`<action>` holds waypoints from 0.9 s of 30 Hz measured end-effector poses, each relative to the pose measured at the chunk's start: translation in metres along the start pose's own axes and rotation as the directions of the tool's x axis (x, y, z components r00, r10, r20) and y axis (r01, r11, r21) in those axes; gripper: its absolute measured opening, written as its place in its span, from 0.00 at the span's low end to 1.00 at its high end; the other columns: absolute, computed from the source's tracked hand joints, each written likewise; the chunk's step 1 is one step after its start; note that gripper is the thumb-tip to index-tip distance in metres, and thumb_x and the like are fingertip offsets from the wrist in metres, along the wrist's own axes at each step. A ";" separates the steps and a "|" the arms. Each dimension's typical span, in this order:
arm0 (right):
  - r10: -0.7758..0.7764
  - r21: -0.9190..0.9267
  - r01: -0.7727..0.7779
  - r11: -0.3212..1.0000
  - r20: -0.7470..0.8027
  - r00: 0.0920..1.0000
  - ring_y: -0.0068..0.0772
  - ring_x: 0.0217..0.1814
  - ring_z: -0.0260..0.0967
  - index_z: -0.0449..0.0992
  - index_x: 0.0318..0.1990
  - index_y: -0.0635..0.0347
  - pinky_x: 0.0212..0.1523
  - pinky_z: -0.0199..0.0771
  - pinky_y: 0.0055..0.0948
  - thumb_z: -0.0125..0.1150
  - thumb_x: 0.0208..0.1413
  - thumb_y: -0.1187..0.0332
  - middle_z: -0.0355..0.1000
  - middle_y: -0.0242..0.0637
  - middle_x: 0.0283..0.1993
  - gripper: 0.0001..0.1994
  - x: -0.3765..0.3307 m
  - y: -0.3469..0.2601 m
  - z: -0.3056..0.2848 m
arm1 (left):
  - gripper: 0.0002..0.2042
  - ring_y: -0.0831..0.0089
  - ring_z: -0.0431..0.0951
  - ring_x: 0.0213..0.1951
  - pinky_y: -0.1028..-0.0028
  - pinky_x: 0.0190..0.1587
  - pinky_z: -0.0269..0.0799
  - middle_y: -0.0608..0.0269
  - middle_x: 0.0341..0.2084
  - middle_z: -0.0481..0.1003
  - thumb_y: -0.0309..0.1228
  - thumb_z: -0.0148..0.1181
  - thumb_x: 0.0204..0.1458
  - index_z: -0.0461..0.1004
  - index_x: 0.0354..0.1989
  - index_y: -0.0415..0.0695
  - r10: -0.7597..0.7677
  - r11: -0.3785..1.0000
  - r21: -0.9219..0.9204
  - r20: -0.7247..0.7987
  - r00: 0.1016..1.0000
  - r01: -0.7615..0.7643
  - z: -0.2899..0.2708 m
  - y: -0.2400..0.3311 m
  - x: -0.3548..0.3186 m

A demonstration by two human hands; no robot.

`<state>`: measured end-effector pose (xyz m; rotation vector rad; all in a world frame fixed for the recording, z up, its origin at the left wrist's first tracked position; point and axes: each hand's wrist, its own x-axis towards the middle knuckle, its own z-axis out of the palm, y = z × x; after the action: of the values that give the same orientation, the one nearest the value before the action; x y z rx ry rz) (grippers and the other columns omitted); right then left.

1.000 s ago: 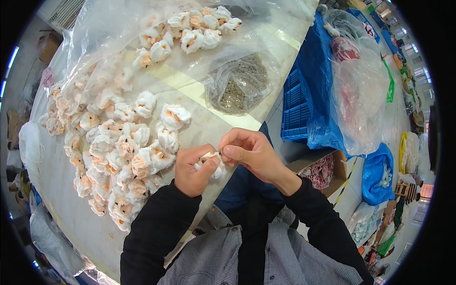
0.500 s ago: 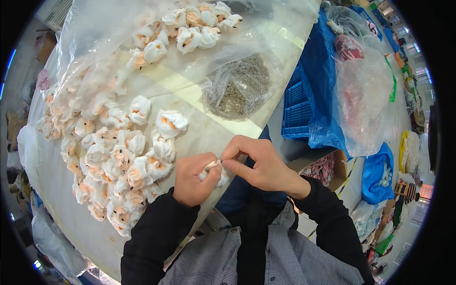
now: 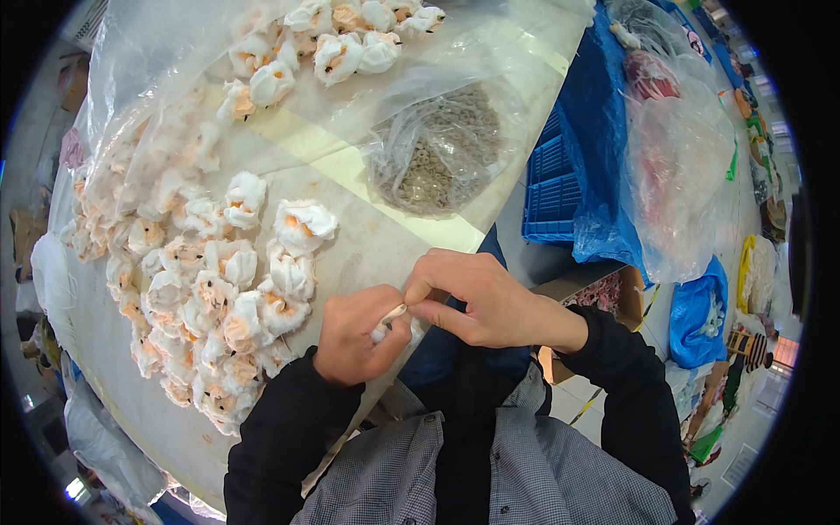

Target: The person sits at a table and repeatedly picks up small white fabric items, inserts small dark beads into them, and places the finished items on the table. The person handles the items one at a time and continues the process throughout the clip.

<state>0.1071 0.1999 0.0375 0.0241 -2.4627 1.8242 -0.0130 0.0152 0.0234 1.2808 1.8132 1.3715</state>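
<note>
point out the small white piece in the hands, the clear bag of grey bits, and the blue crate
small white piece (image 3: 391, 317), head view, on the bit showing between the two hands' fingertips
clear bag of grey bits (image 3: 437, 153), head view, on the grey heap inside
blue crate (image 3: 551, 188), head view, on its slatted side

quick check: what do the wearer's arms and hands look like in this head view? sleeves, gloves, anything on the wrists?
Both hands are bare: the left hand and the right hand wear no gloves, and no rings or watch show. Both forearms are covered by long black sleeves that end at the wrists, with plain cuffs. Below them is a grey-and-white fine-checked shirt under a dark front panel.
</note>
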 end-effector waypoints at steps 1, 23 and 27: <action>-0.017 -0.023 0.017 1.000 -0.001 1.000 0.40 0.36 0.71 0.72 0.38 0.60 0.37 0.72 0.36 0.65 0.59 0.74 0.71 0.38 0.34 0.06 -0.001 0.000 0.000 | 0.01 0.54 0.74 0.23 0.66 0.26 0.70 0.54 0.23 0.73 0.20 0.60 0.48 0.76 0.29 0.39 0.002 1.000 0.001 0.002 1.000 -0.002 0.000 0.001 0.000; -0.081 -0.254 0.031 0.967 -0.187 0.979 0.38 0.33 0.72 0.78 0.36 0.60 0.35 0.71 0.32 0.69 0.58 0.70 0.74 0.35 0.30 0.06 -0.015 -0.017 0.004 | 0.03 0.56 0.76 0.23 0.66 0.27 0.71 0.54 0.23 0.75 0.25 0.61 0.55 0.77 0.30 0.41 0.038 0.995 -0.093 -0.051 0.998 -0.043 0.010 0.005 -0.009; -0.167 -0.422 0.106 0.901 -0.109 0.980 0.48 0.33 0.71 0.78 0.33 0.60 0.35 0.72 0.39 0.69 0.60 0.66 0.74 0.40 0.32 0.08 -0.013 -0.012 0.014 | 0.05 0.57 0.77 0.24 0.64 0.29 0.72 0.54 0.23 0.75 0.29 0.61 0.58 0.79 0.37 0.42 0.060 0.992 -0.110 -0.074 0.995 -0.068 0.011 -0.004 -0.014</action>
<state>0.1198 0.1824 0.0444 0.0393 -2.6127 1.1749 0.0008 0.0073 0.0143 1.2560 1.7274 1.5489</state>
